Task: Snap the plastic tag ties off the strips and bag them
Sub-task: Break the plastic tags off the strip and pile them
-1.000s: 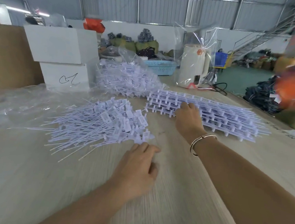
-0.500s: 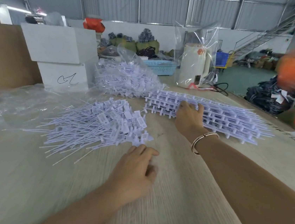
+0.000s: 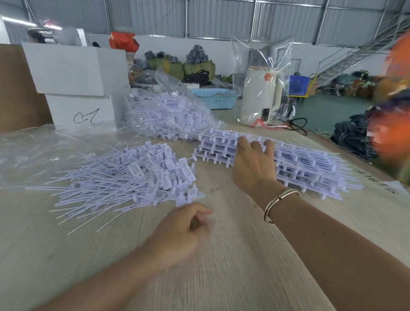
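Since a second ago the right hand (image 3: 254, 161) has spread its fingers over the stack of pale lilac plastic tag-tie strips (image 3: 299, 166) far on the wooden table (image 3: 236, 274); the left hand (image 3: 180, 231), loosely curled and empty, nears the loose snapped ties (image 3: 129, 180). Strips look light, stiff, brittle: best gripped by the edge. Only a black scrawl on the white box (image 3: 81, 113), unreadable.

We see a table (image 3: 249, 275) of pale, matt wood-look board with fine grain. The loose ties (image 3: 129, 182) and the stacked strips (image 3: 307, 167) look like matt white plastic. Clear, glossy plastic film (image 3: 20, 152) lies crinkled at the table's left edge, and a similar bag (image 3: 178, 111) holds more ties. The bracelet (image 3: 279, 202) on our right wrist gleams like polished metal. The boxes (image 3: 75, 71) look like matt white card.
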Demonstrator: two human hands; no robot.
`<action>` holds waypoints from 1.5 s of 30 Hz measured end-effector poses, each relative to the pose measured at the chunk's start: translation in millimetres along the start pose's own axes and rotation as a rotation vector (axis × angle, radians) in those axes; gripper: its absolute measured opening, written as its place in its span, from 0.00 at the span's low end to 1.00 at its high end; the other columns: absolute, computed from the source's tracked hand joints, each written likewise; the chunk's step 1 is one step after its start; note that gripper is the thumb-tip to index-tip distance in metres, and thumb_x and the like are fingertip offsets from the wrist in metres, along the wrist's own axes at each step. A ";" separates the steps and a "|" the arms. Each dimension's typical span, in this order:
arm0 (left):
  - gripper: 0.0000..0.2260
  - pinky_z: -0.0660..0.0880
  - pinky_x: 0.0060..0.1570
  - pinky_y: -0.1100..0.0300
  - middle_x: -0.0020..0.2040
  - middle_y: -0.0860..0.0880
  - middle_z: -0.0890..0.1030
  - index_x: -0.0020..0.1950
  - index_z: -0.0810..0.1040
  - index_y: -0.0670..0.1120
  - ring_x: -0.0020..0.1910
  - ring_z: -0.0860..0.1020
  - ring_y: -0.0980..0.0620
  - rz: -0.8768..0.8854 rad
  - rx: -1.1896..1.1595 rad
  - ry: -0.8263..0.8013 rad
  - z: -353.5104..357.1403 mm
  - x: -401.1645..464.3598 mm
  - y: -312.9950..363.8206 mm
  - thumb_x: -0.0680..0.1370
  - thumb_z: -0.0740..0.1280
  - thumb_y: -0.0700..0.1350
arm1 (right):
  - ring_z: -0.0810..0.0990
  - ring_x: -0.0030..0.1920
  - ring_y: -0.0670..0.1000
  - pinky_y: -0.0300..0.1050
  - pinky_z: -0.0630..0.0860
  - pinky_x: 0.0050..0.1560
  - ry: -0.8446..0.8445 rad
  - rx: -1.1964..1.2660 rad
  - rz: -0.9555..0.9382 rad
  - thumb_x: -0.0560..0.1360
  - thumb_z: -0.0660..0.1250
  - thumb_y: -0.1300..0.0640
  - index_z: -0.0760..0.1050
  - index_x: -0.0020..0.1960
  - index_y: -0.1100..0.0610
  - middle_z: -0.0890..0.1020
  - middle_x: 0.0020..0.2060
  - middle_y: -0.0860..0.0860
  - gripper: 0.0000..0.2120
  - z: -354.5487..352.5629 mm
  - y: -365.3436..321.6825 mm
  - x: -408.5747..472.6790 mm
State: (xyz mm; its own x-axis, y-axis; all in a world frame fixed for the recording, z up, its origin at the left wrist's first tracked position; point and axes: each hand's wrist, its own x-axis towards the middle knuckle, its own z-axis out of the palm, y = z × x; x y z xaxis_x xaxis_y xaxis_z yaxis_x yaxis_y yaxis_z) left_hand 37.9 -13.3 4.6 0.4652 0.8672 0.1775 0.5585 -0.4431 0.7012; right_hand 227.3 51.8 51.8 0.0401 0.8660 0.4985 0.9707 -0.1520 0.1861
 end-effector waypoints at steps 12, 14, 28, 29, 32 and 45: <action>0.11 0.74 0.29 0.60 0.39 0.44 0.76 0.52 0.74 0.40 0.31 0.75 0.51 -0.544 -1.200 0.125 4.2 114.9 59.6 0.83 0.56 0.45 | 0.72 0.58 0.57 0.52 0.71 0.59 -0.204 0.372 -0.263 0.74 0.57 0.60 0.77 0.56 0.56 0.73 0.61 0.51 0.15 -24.0 -0.9 -24.9; 0.09 0.73 0.21 0.63 0.37 0.43 0.75 0.51 0.72 0.39 0.28 0.75 0.50 -0.550 -1.160 0.183 10.5 117.1 59.3 0.81 0.53 0.37 | 0.75 0.52 0.55 0.49 0.73 0.53 -0.193 0.634 -0.072 0.74 0.56 0.63 0.76 0.53 0.57 0.75 0.54 0.52 0.12 -20.9 14.8 -20.1; 0.18 0.59 0.26 0.62 0.30 0.43 0.67 0.31 0.65 0.44 0.24 0.63 0.52 -0.418 -0.715 0.194 -5.5 85.6 47.6 0.80 0.49 0.34 | 0.66 0.69 0.59 0.56 0.65 0.66 -0.427 -0.065 -0.287 0.80 0.55 0.62 0.57 0.74 0.55 0.68 0.70 0.56 0.23 11.2 55.1 18.9; 0.16 0.62 0.24 0.63 0.31 0.42 0.69 0.34 0.65 0.43 0.23 0.66 0.52 -0.419 -0.715 0.240 -12.2 84.6 49.5 0.81 0.49 0.34 | 0.67 0.68 0.58 0.56 0.65 0.65 -0.435 -0.042 -0.291 0.80 0.54 0.63 0.58 0.73 0.55 0.69 0.69 0.56 0.22 9.6 55.7 20.4; 0.09 0.71 0.25 0.62 0.44 0.36 0.78 0.56 0.71 0.35 0.30 0.72 0.49 -0.445 -0.647 0.418 -37.6 83.2 37.4 0.80 0.54 0.36 | 0.61 0.73 0.56 0.58 0.63 0.68 -0.493 -0.028 -0.294 0.82 0.50 0.59 0.55 0.75 0.57 0.60 0.74 0.55 0.22 8.2 65.4 13.9; 0.14 0.64 0.20 0.69 0.23 0.50 0.70 0.36 0.73 0.43 0.18 0.66 0.54 -0.387 -0.730 0.188 -120.1 55.6 15.7 0.81 0.57 0.42 | 0.74 0.31 0.48 0.42 0.68 0.32 -0.163 0.724 0.118 0.78 0.58 0.54 0.77 0.39 0.52 0.79 0.33 0.50 0.13 3.6 33.9 -10.1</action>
State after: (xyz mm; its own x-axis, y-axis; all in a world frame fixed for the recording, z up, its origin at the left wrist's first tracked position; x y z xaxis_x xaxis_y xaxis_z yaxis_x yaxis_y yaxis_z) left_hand -10.0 55.2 108.4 0.1747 0.9795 -0.1002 0.0413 0.0943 0.9947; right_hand 260.7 39.7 50.0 0.1335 0.9315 0.3384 0.8685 0.0545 -0.4927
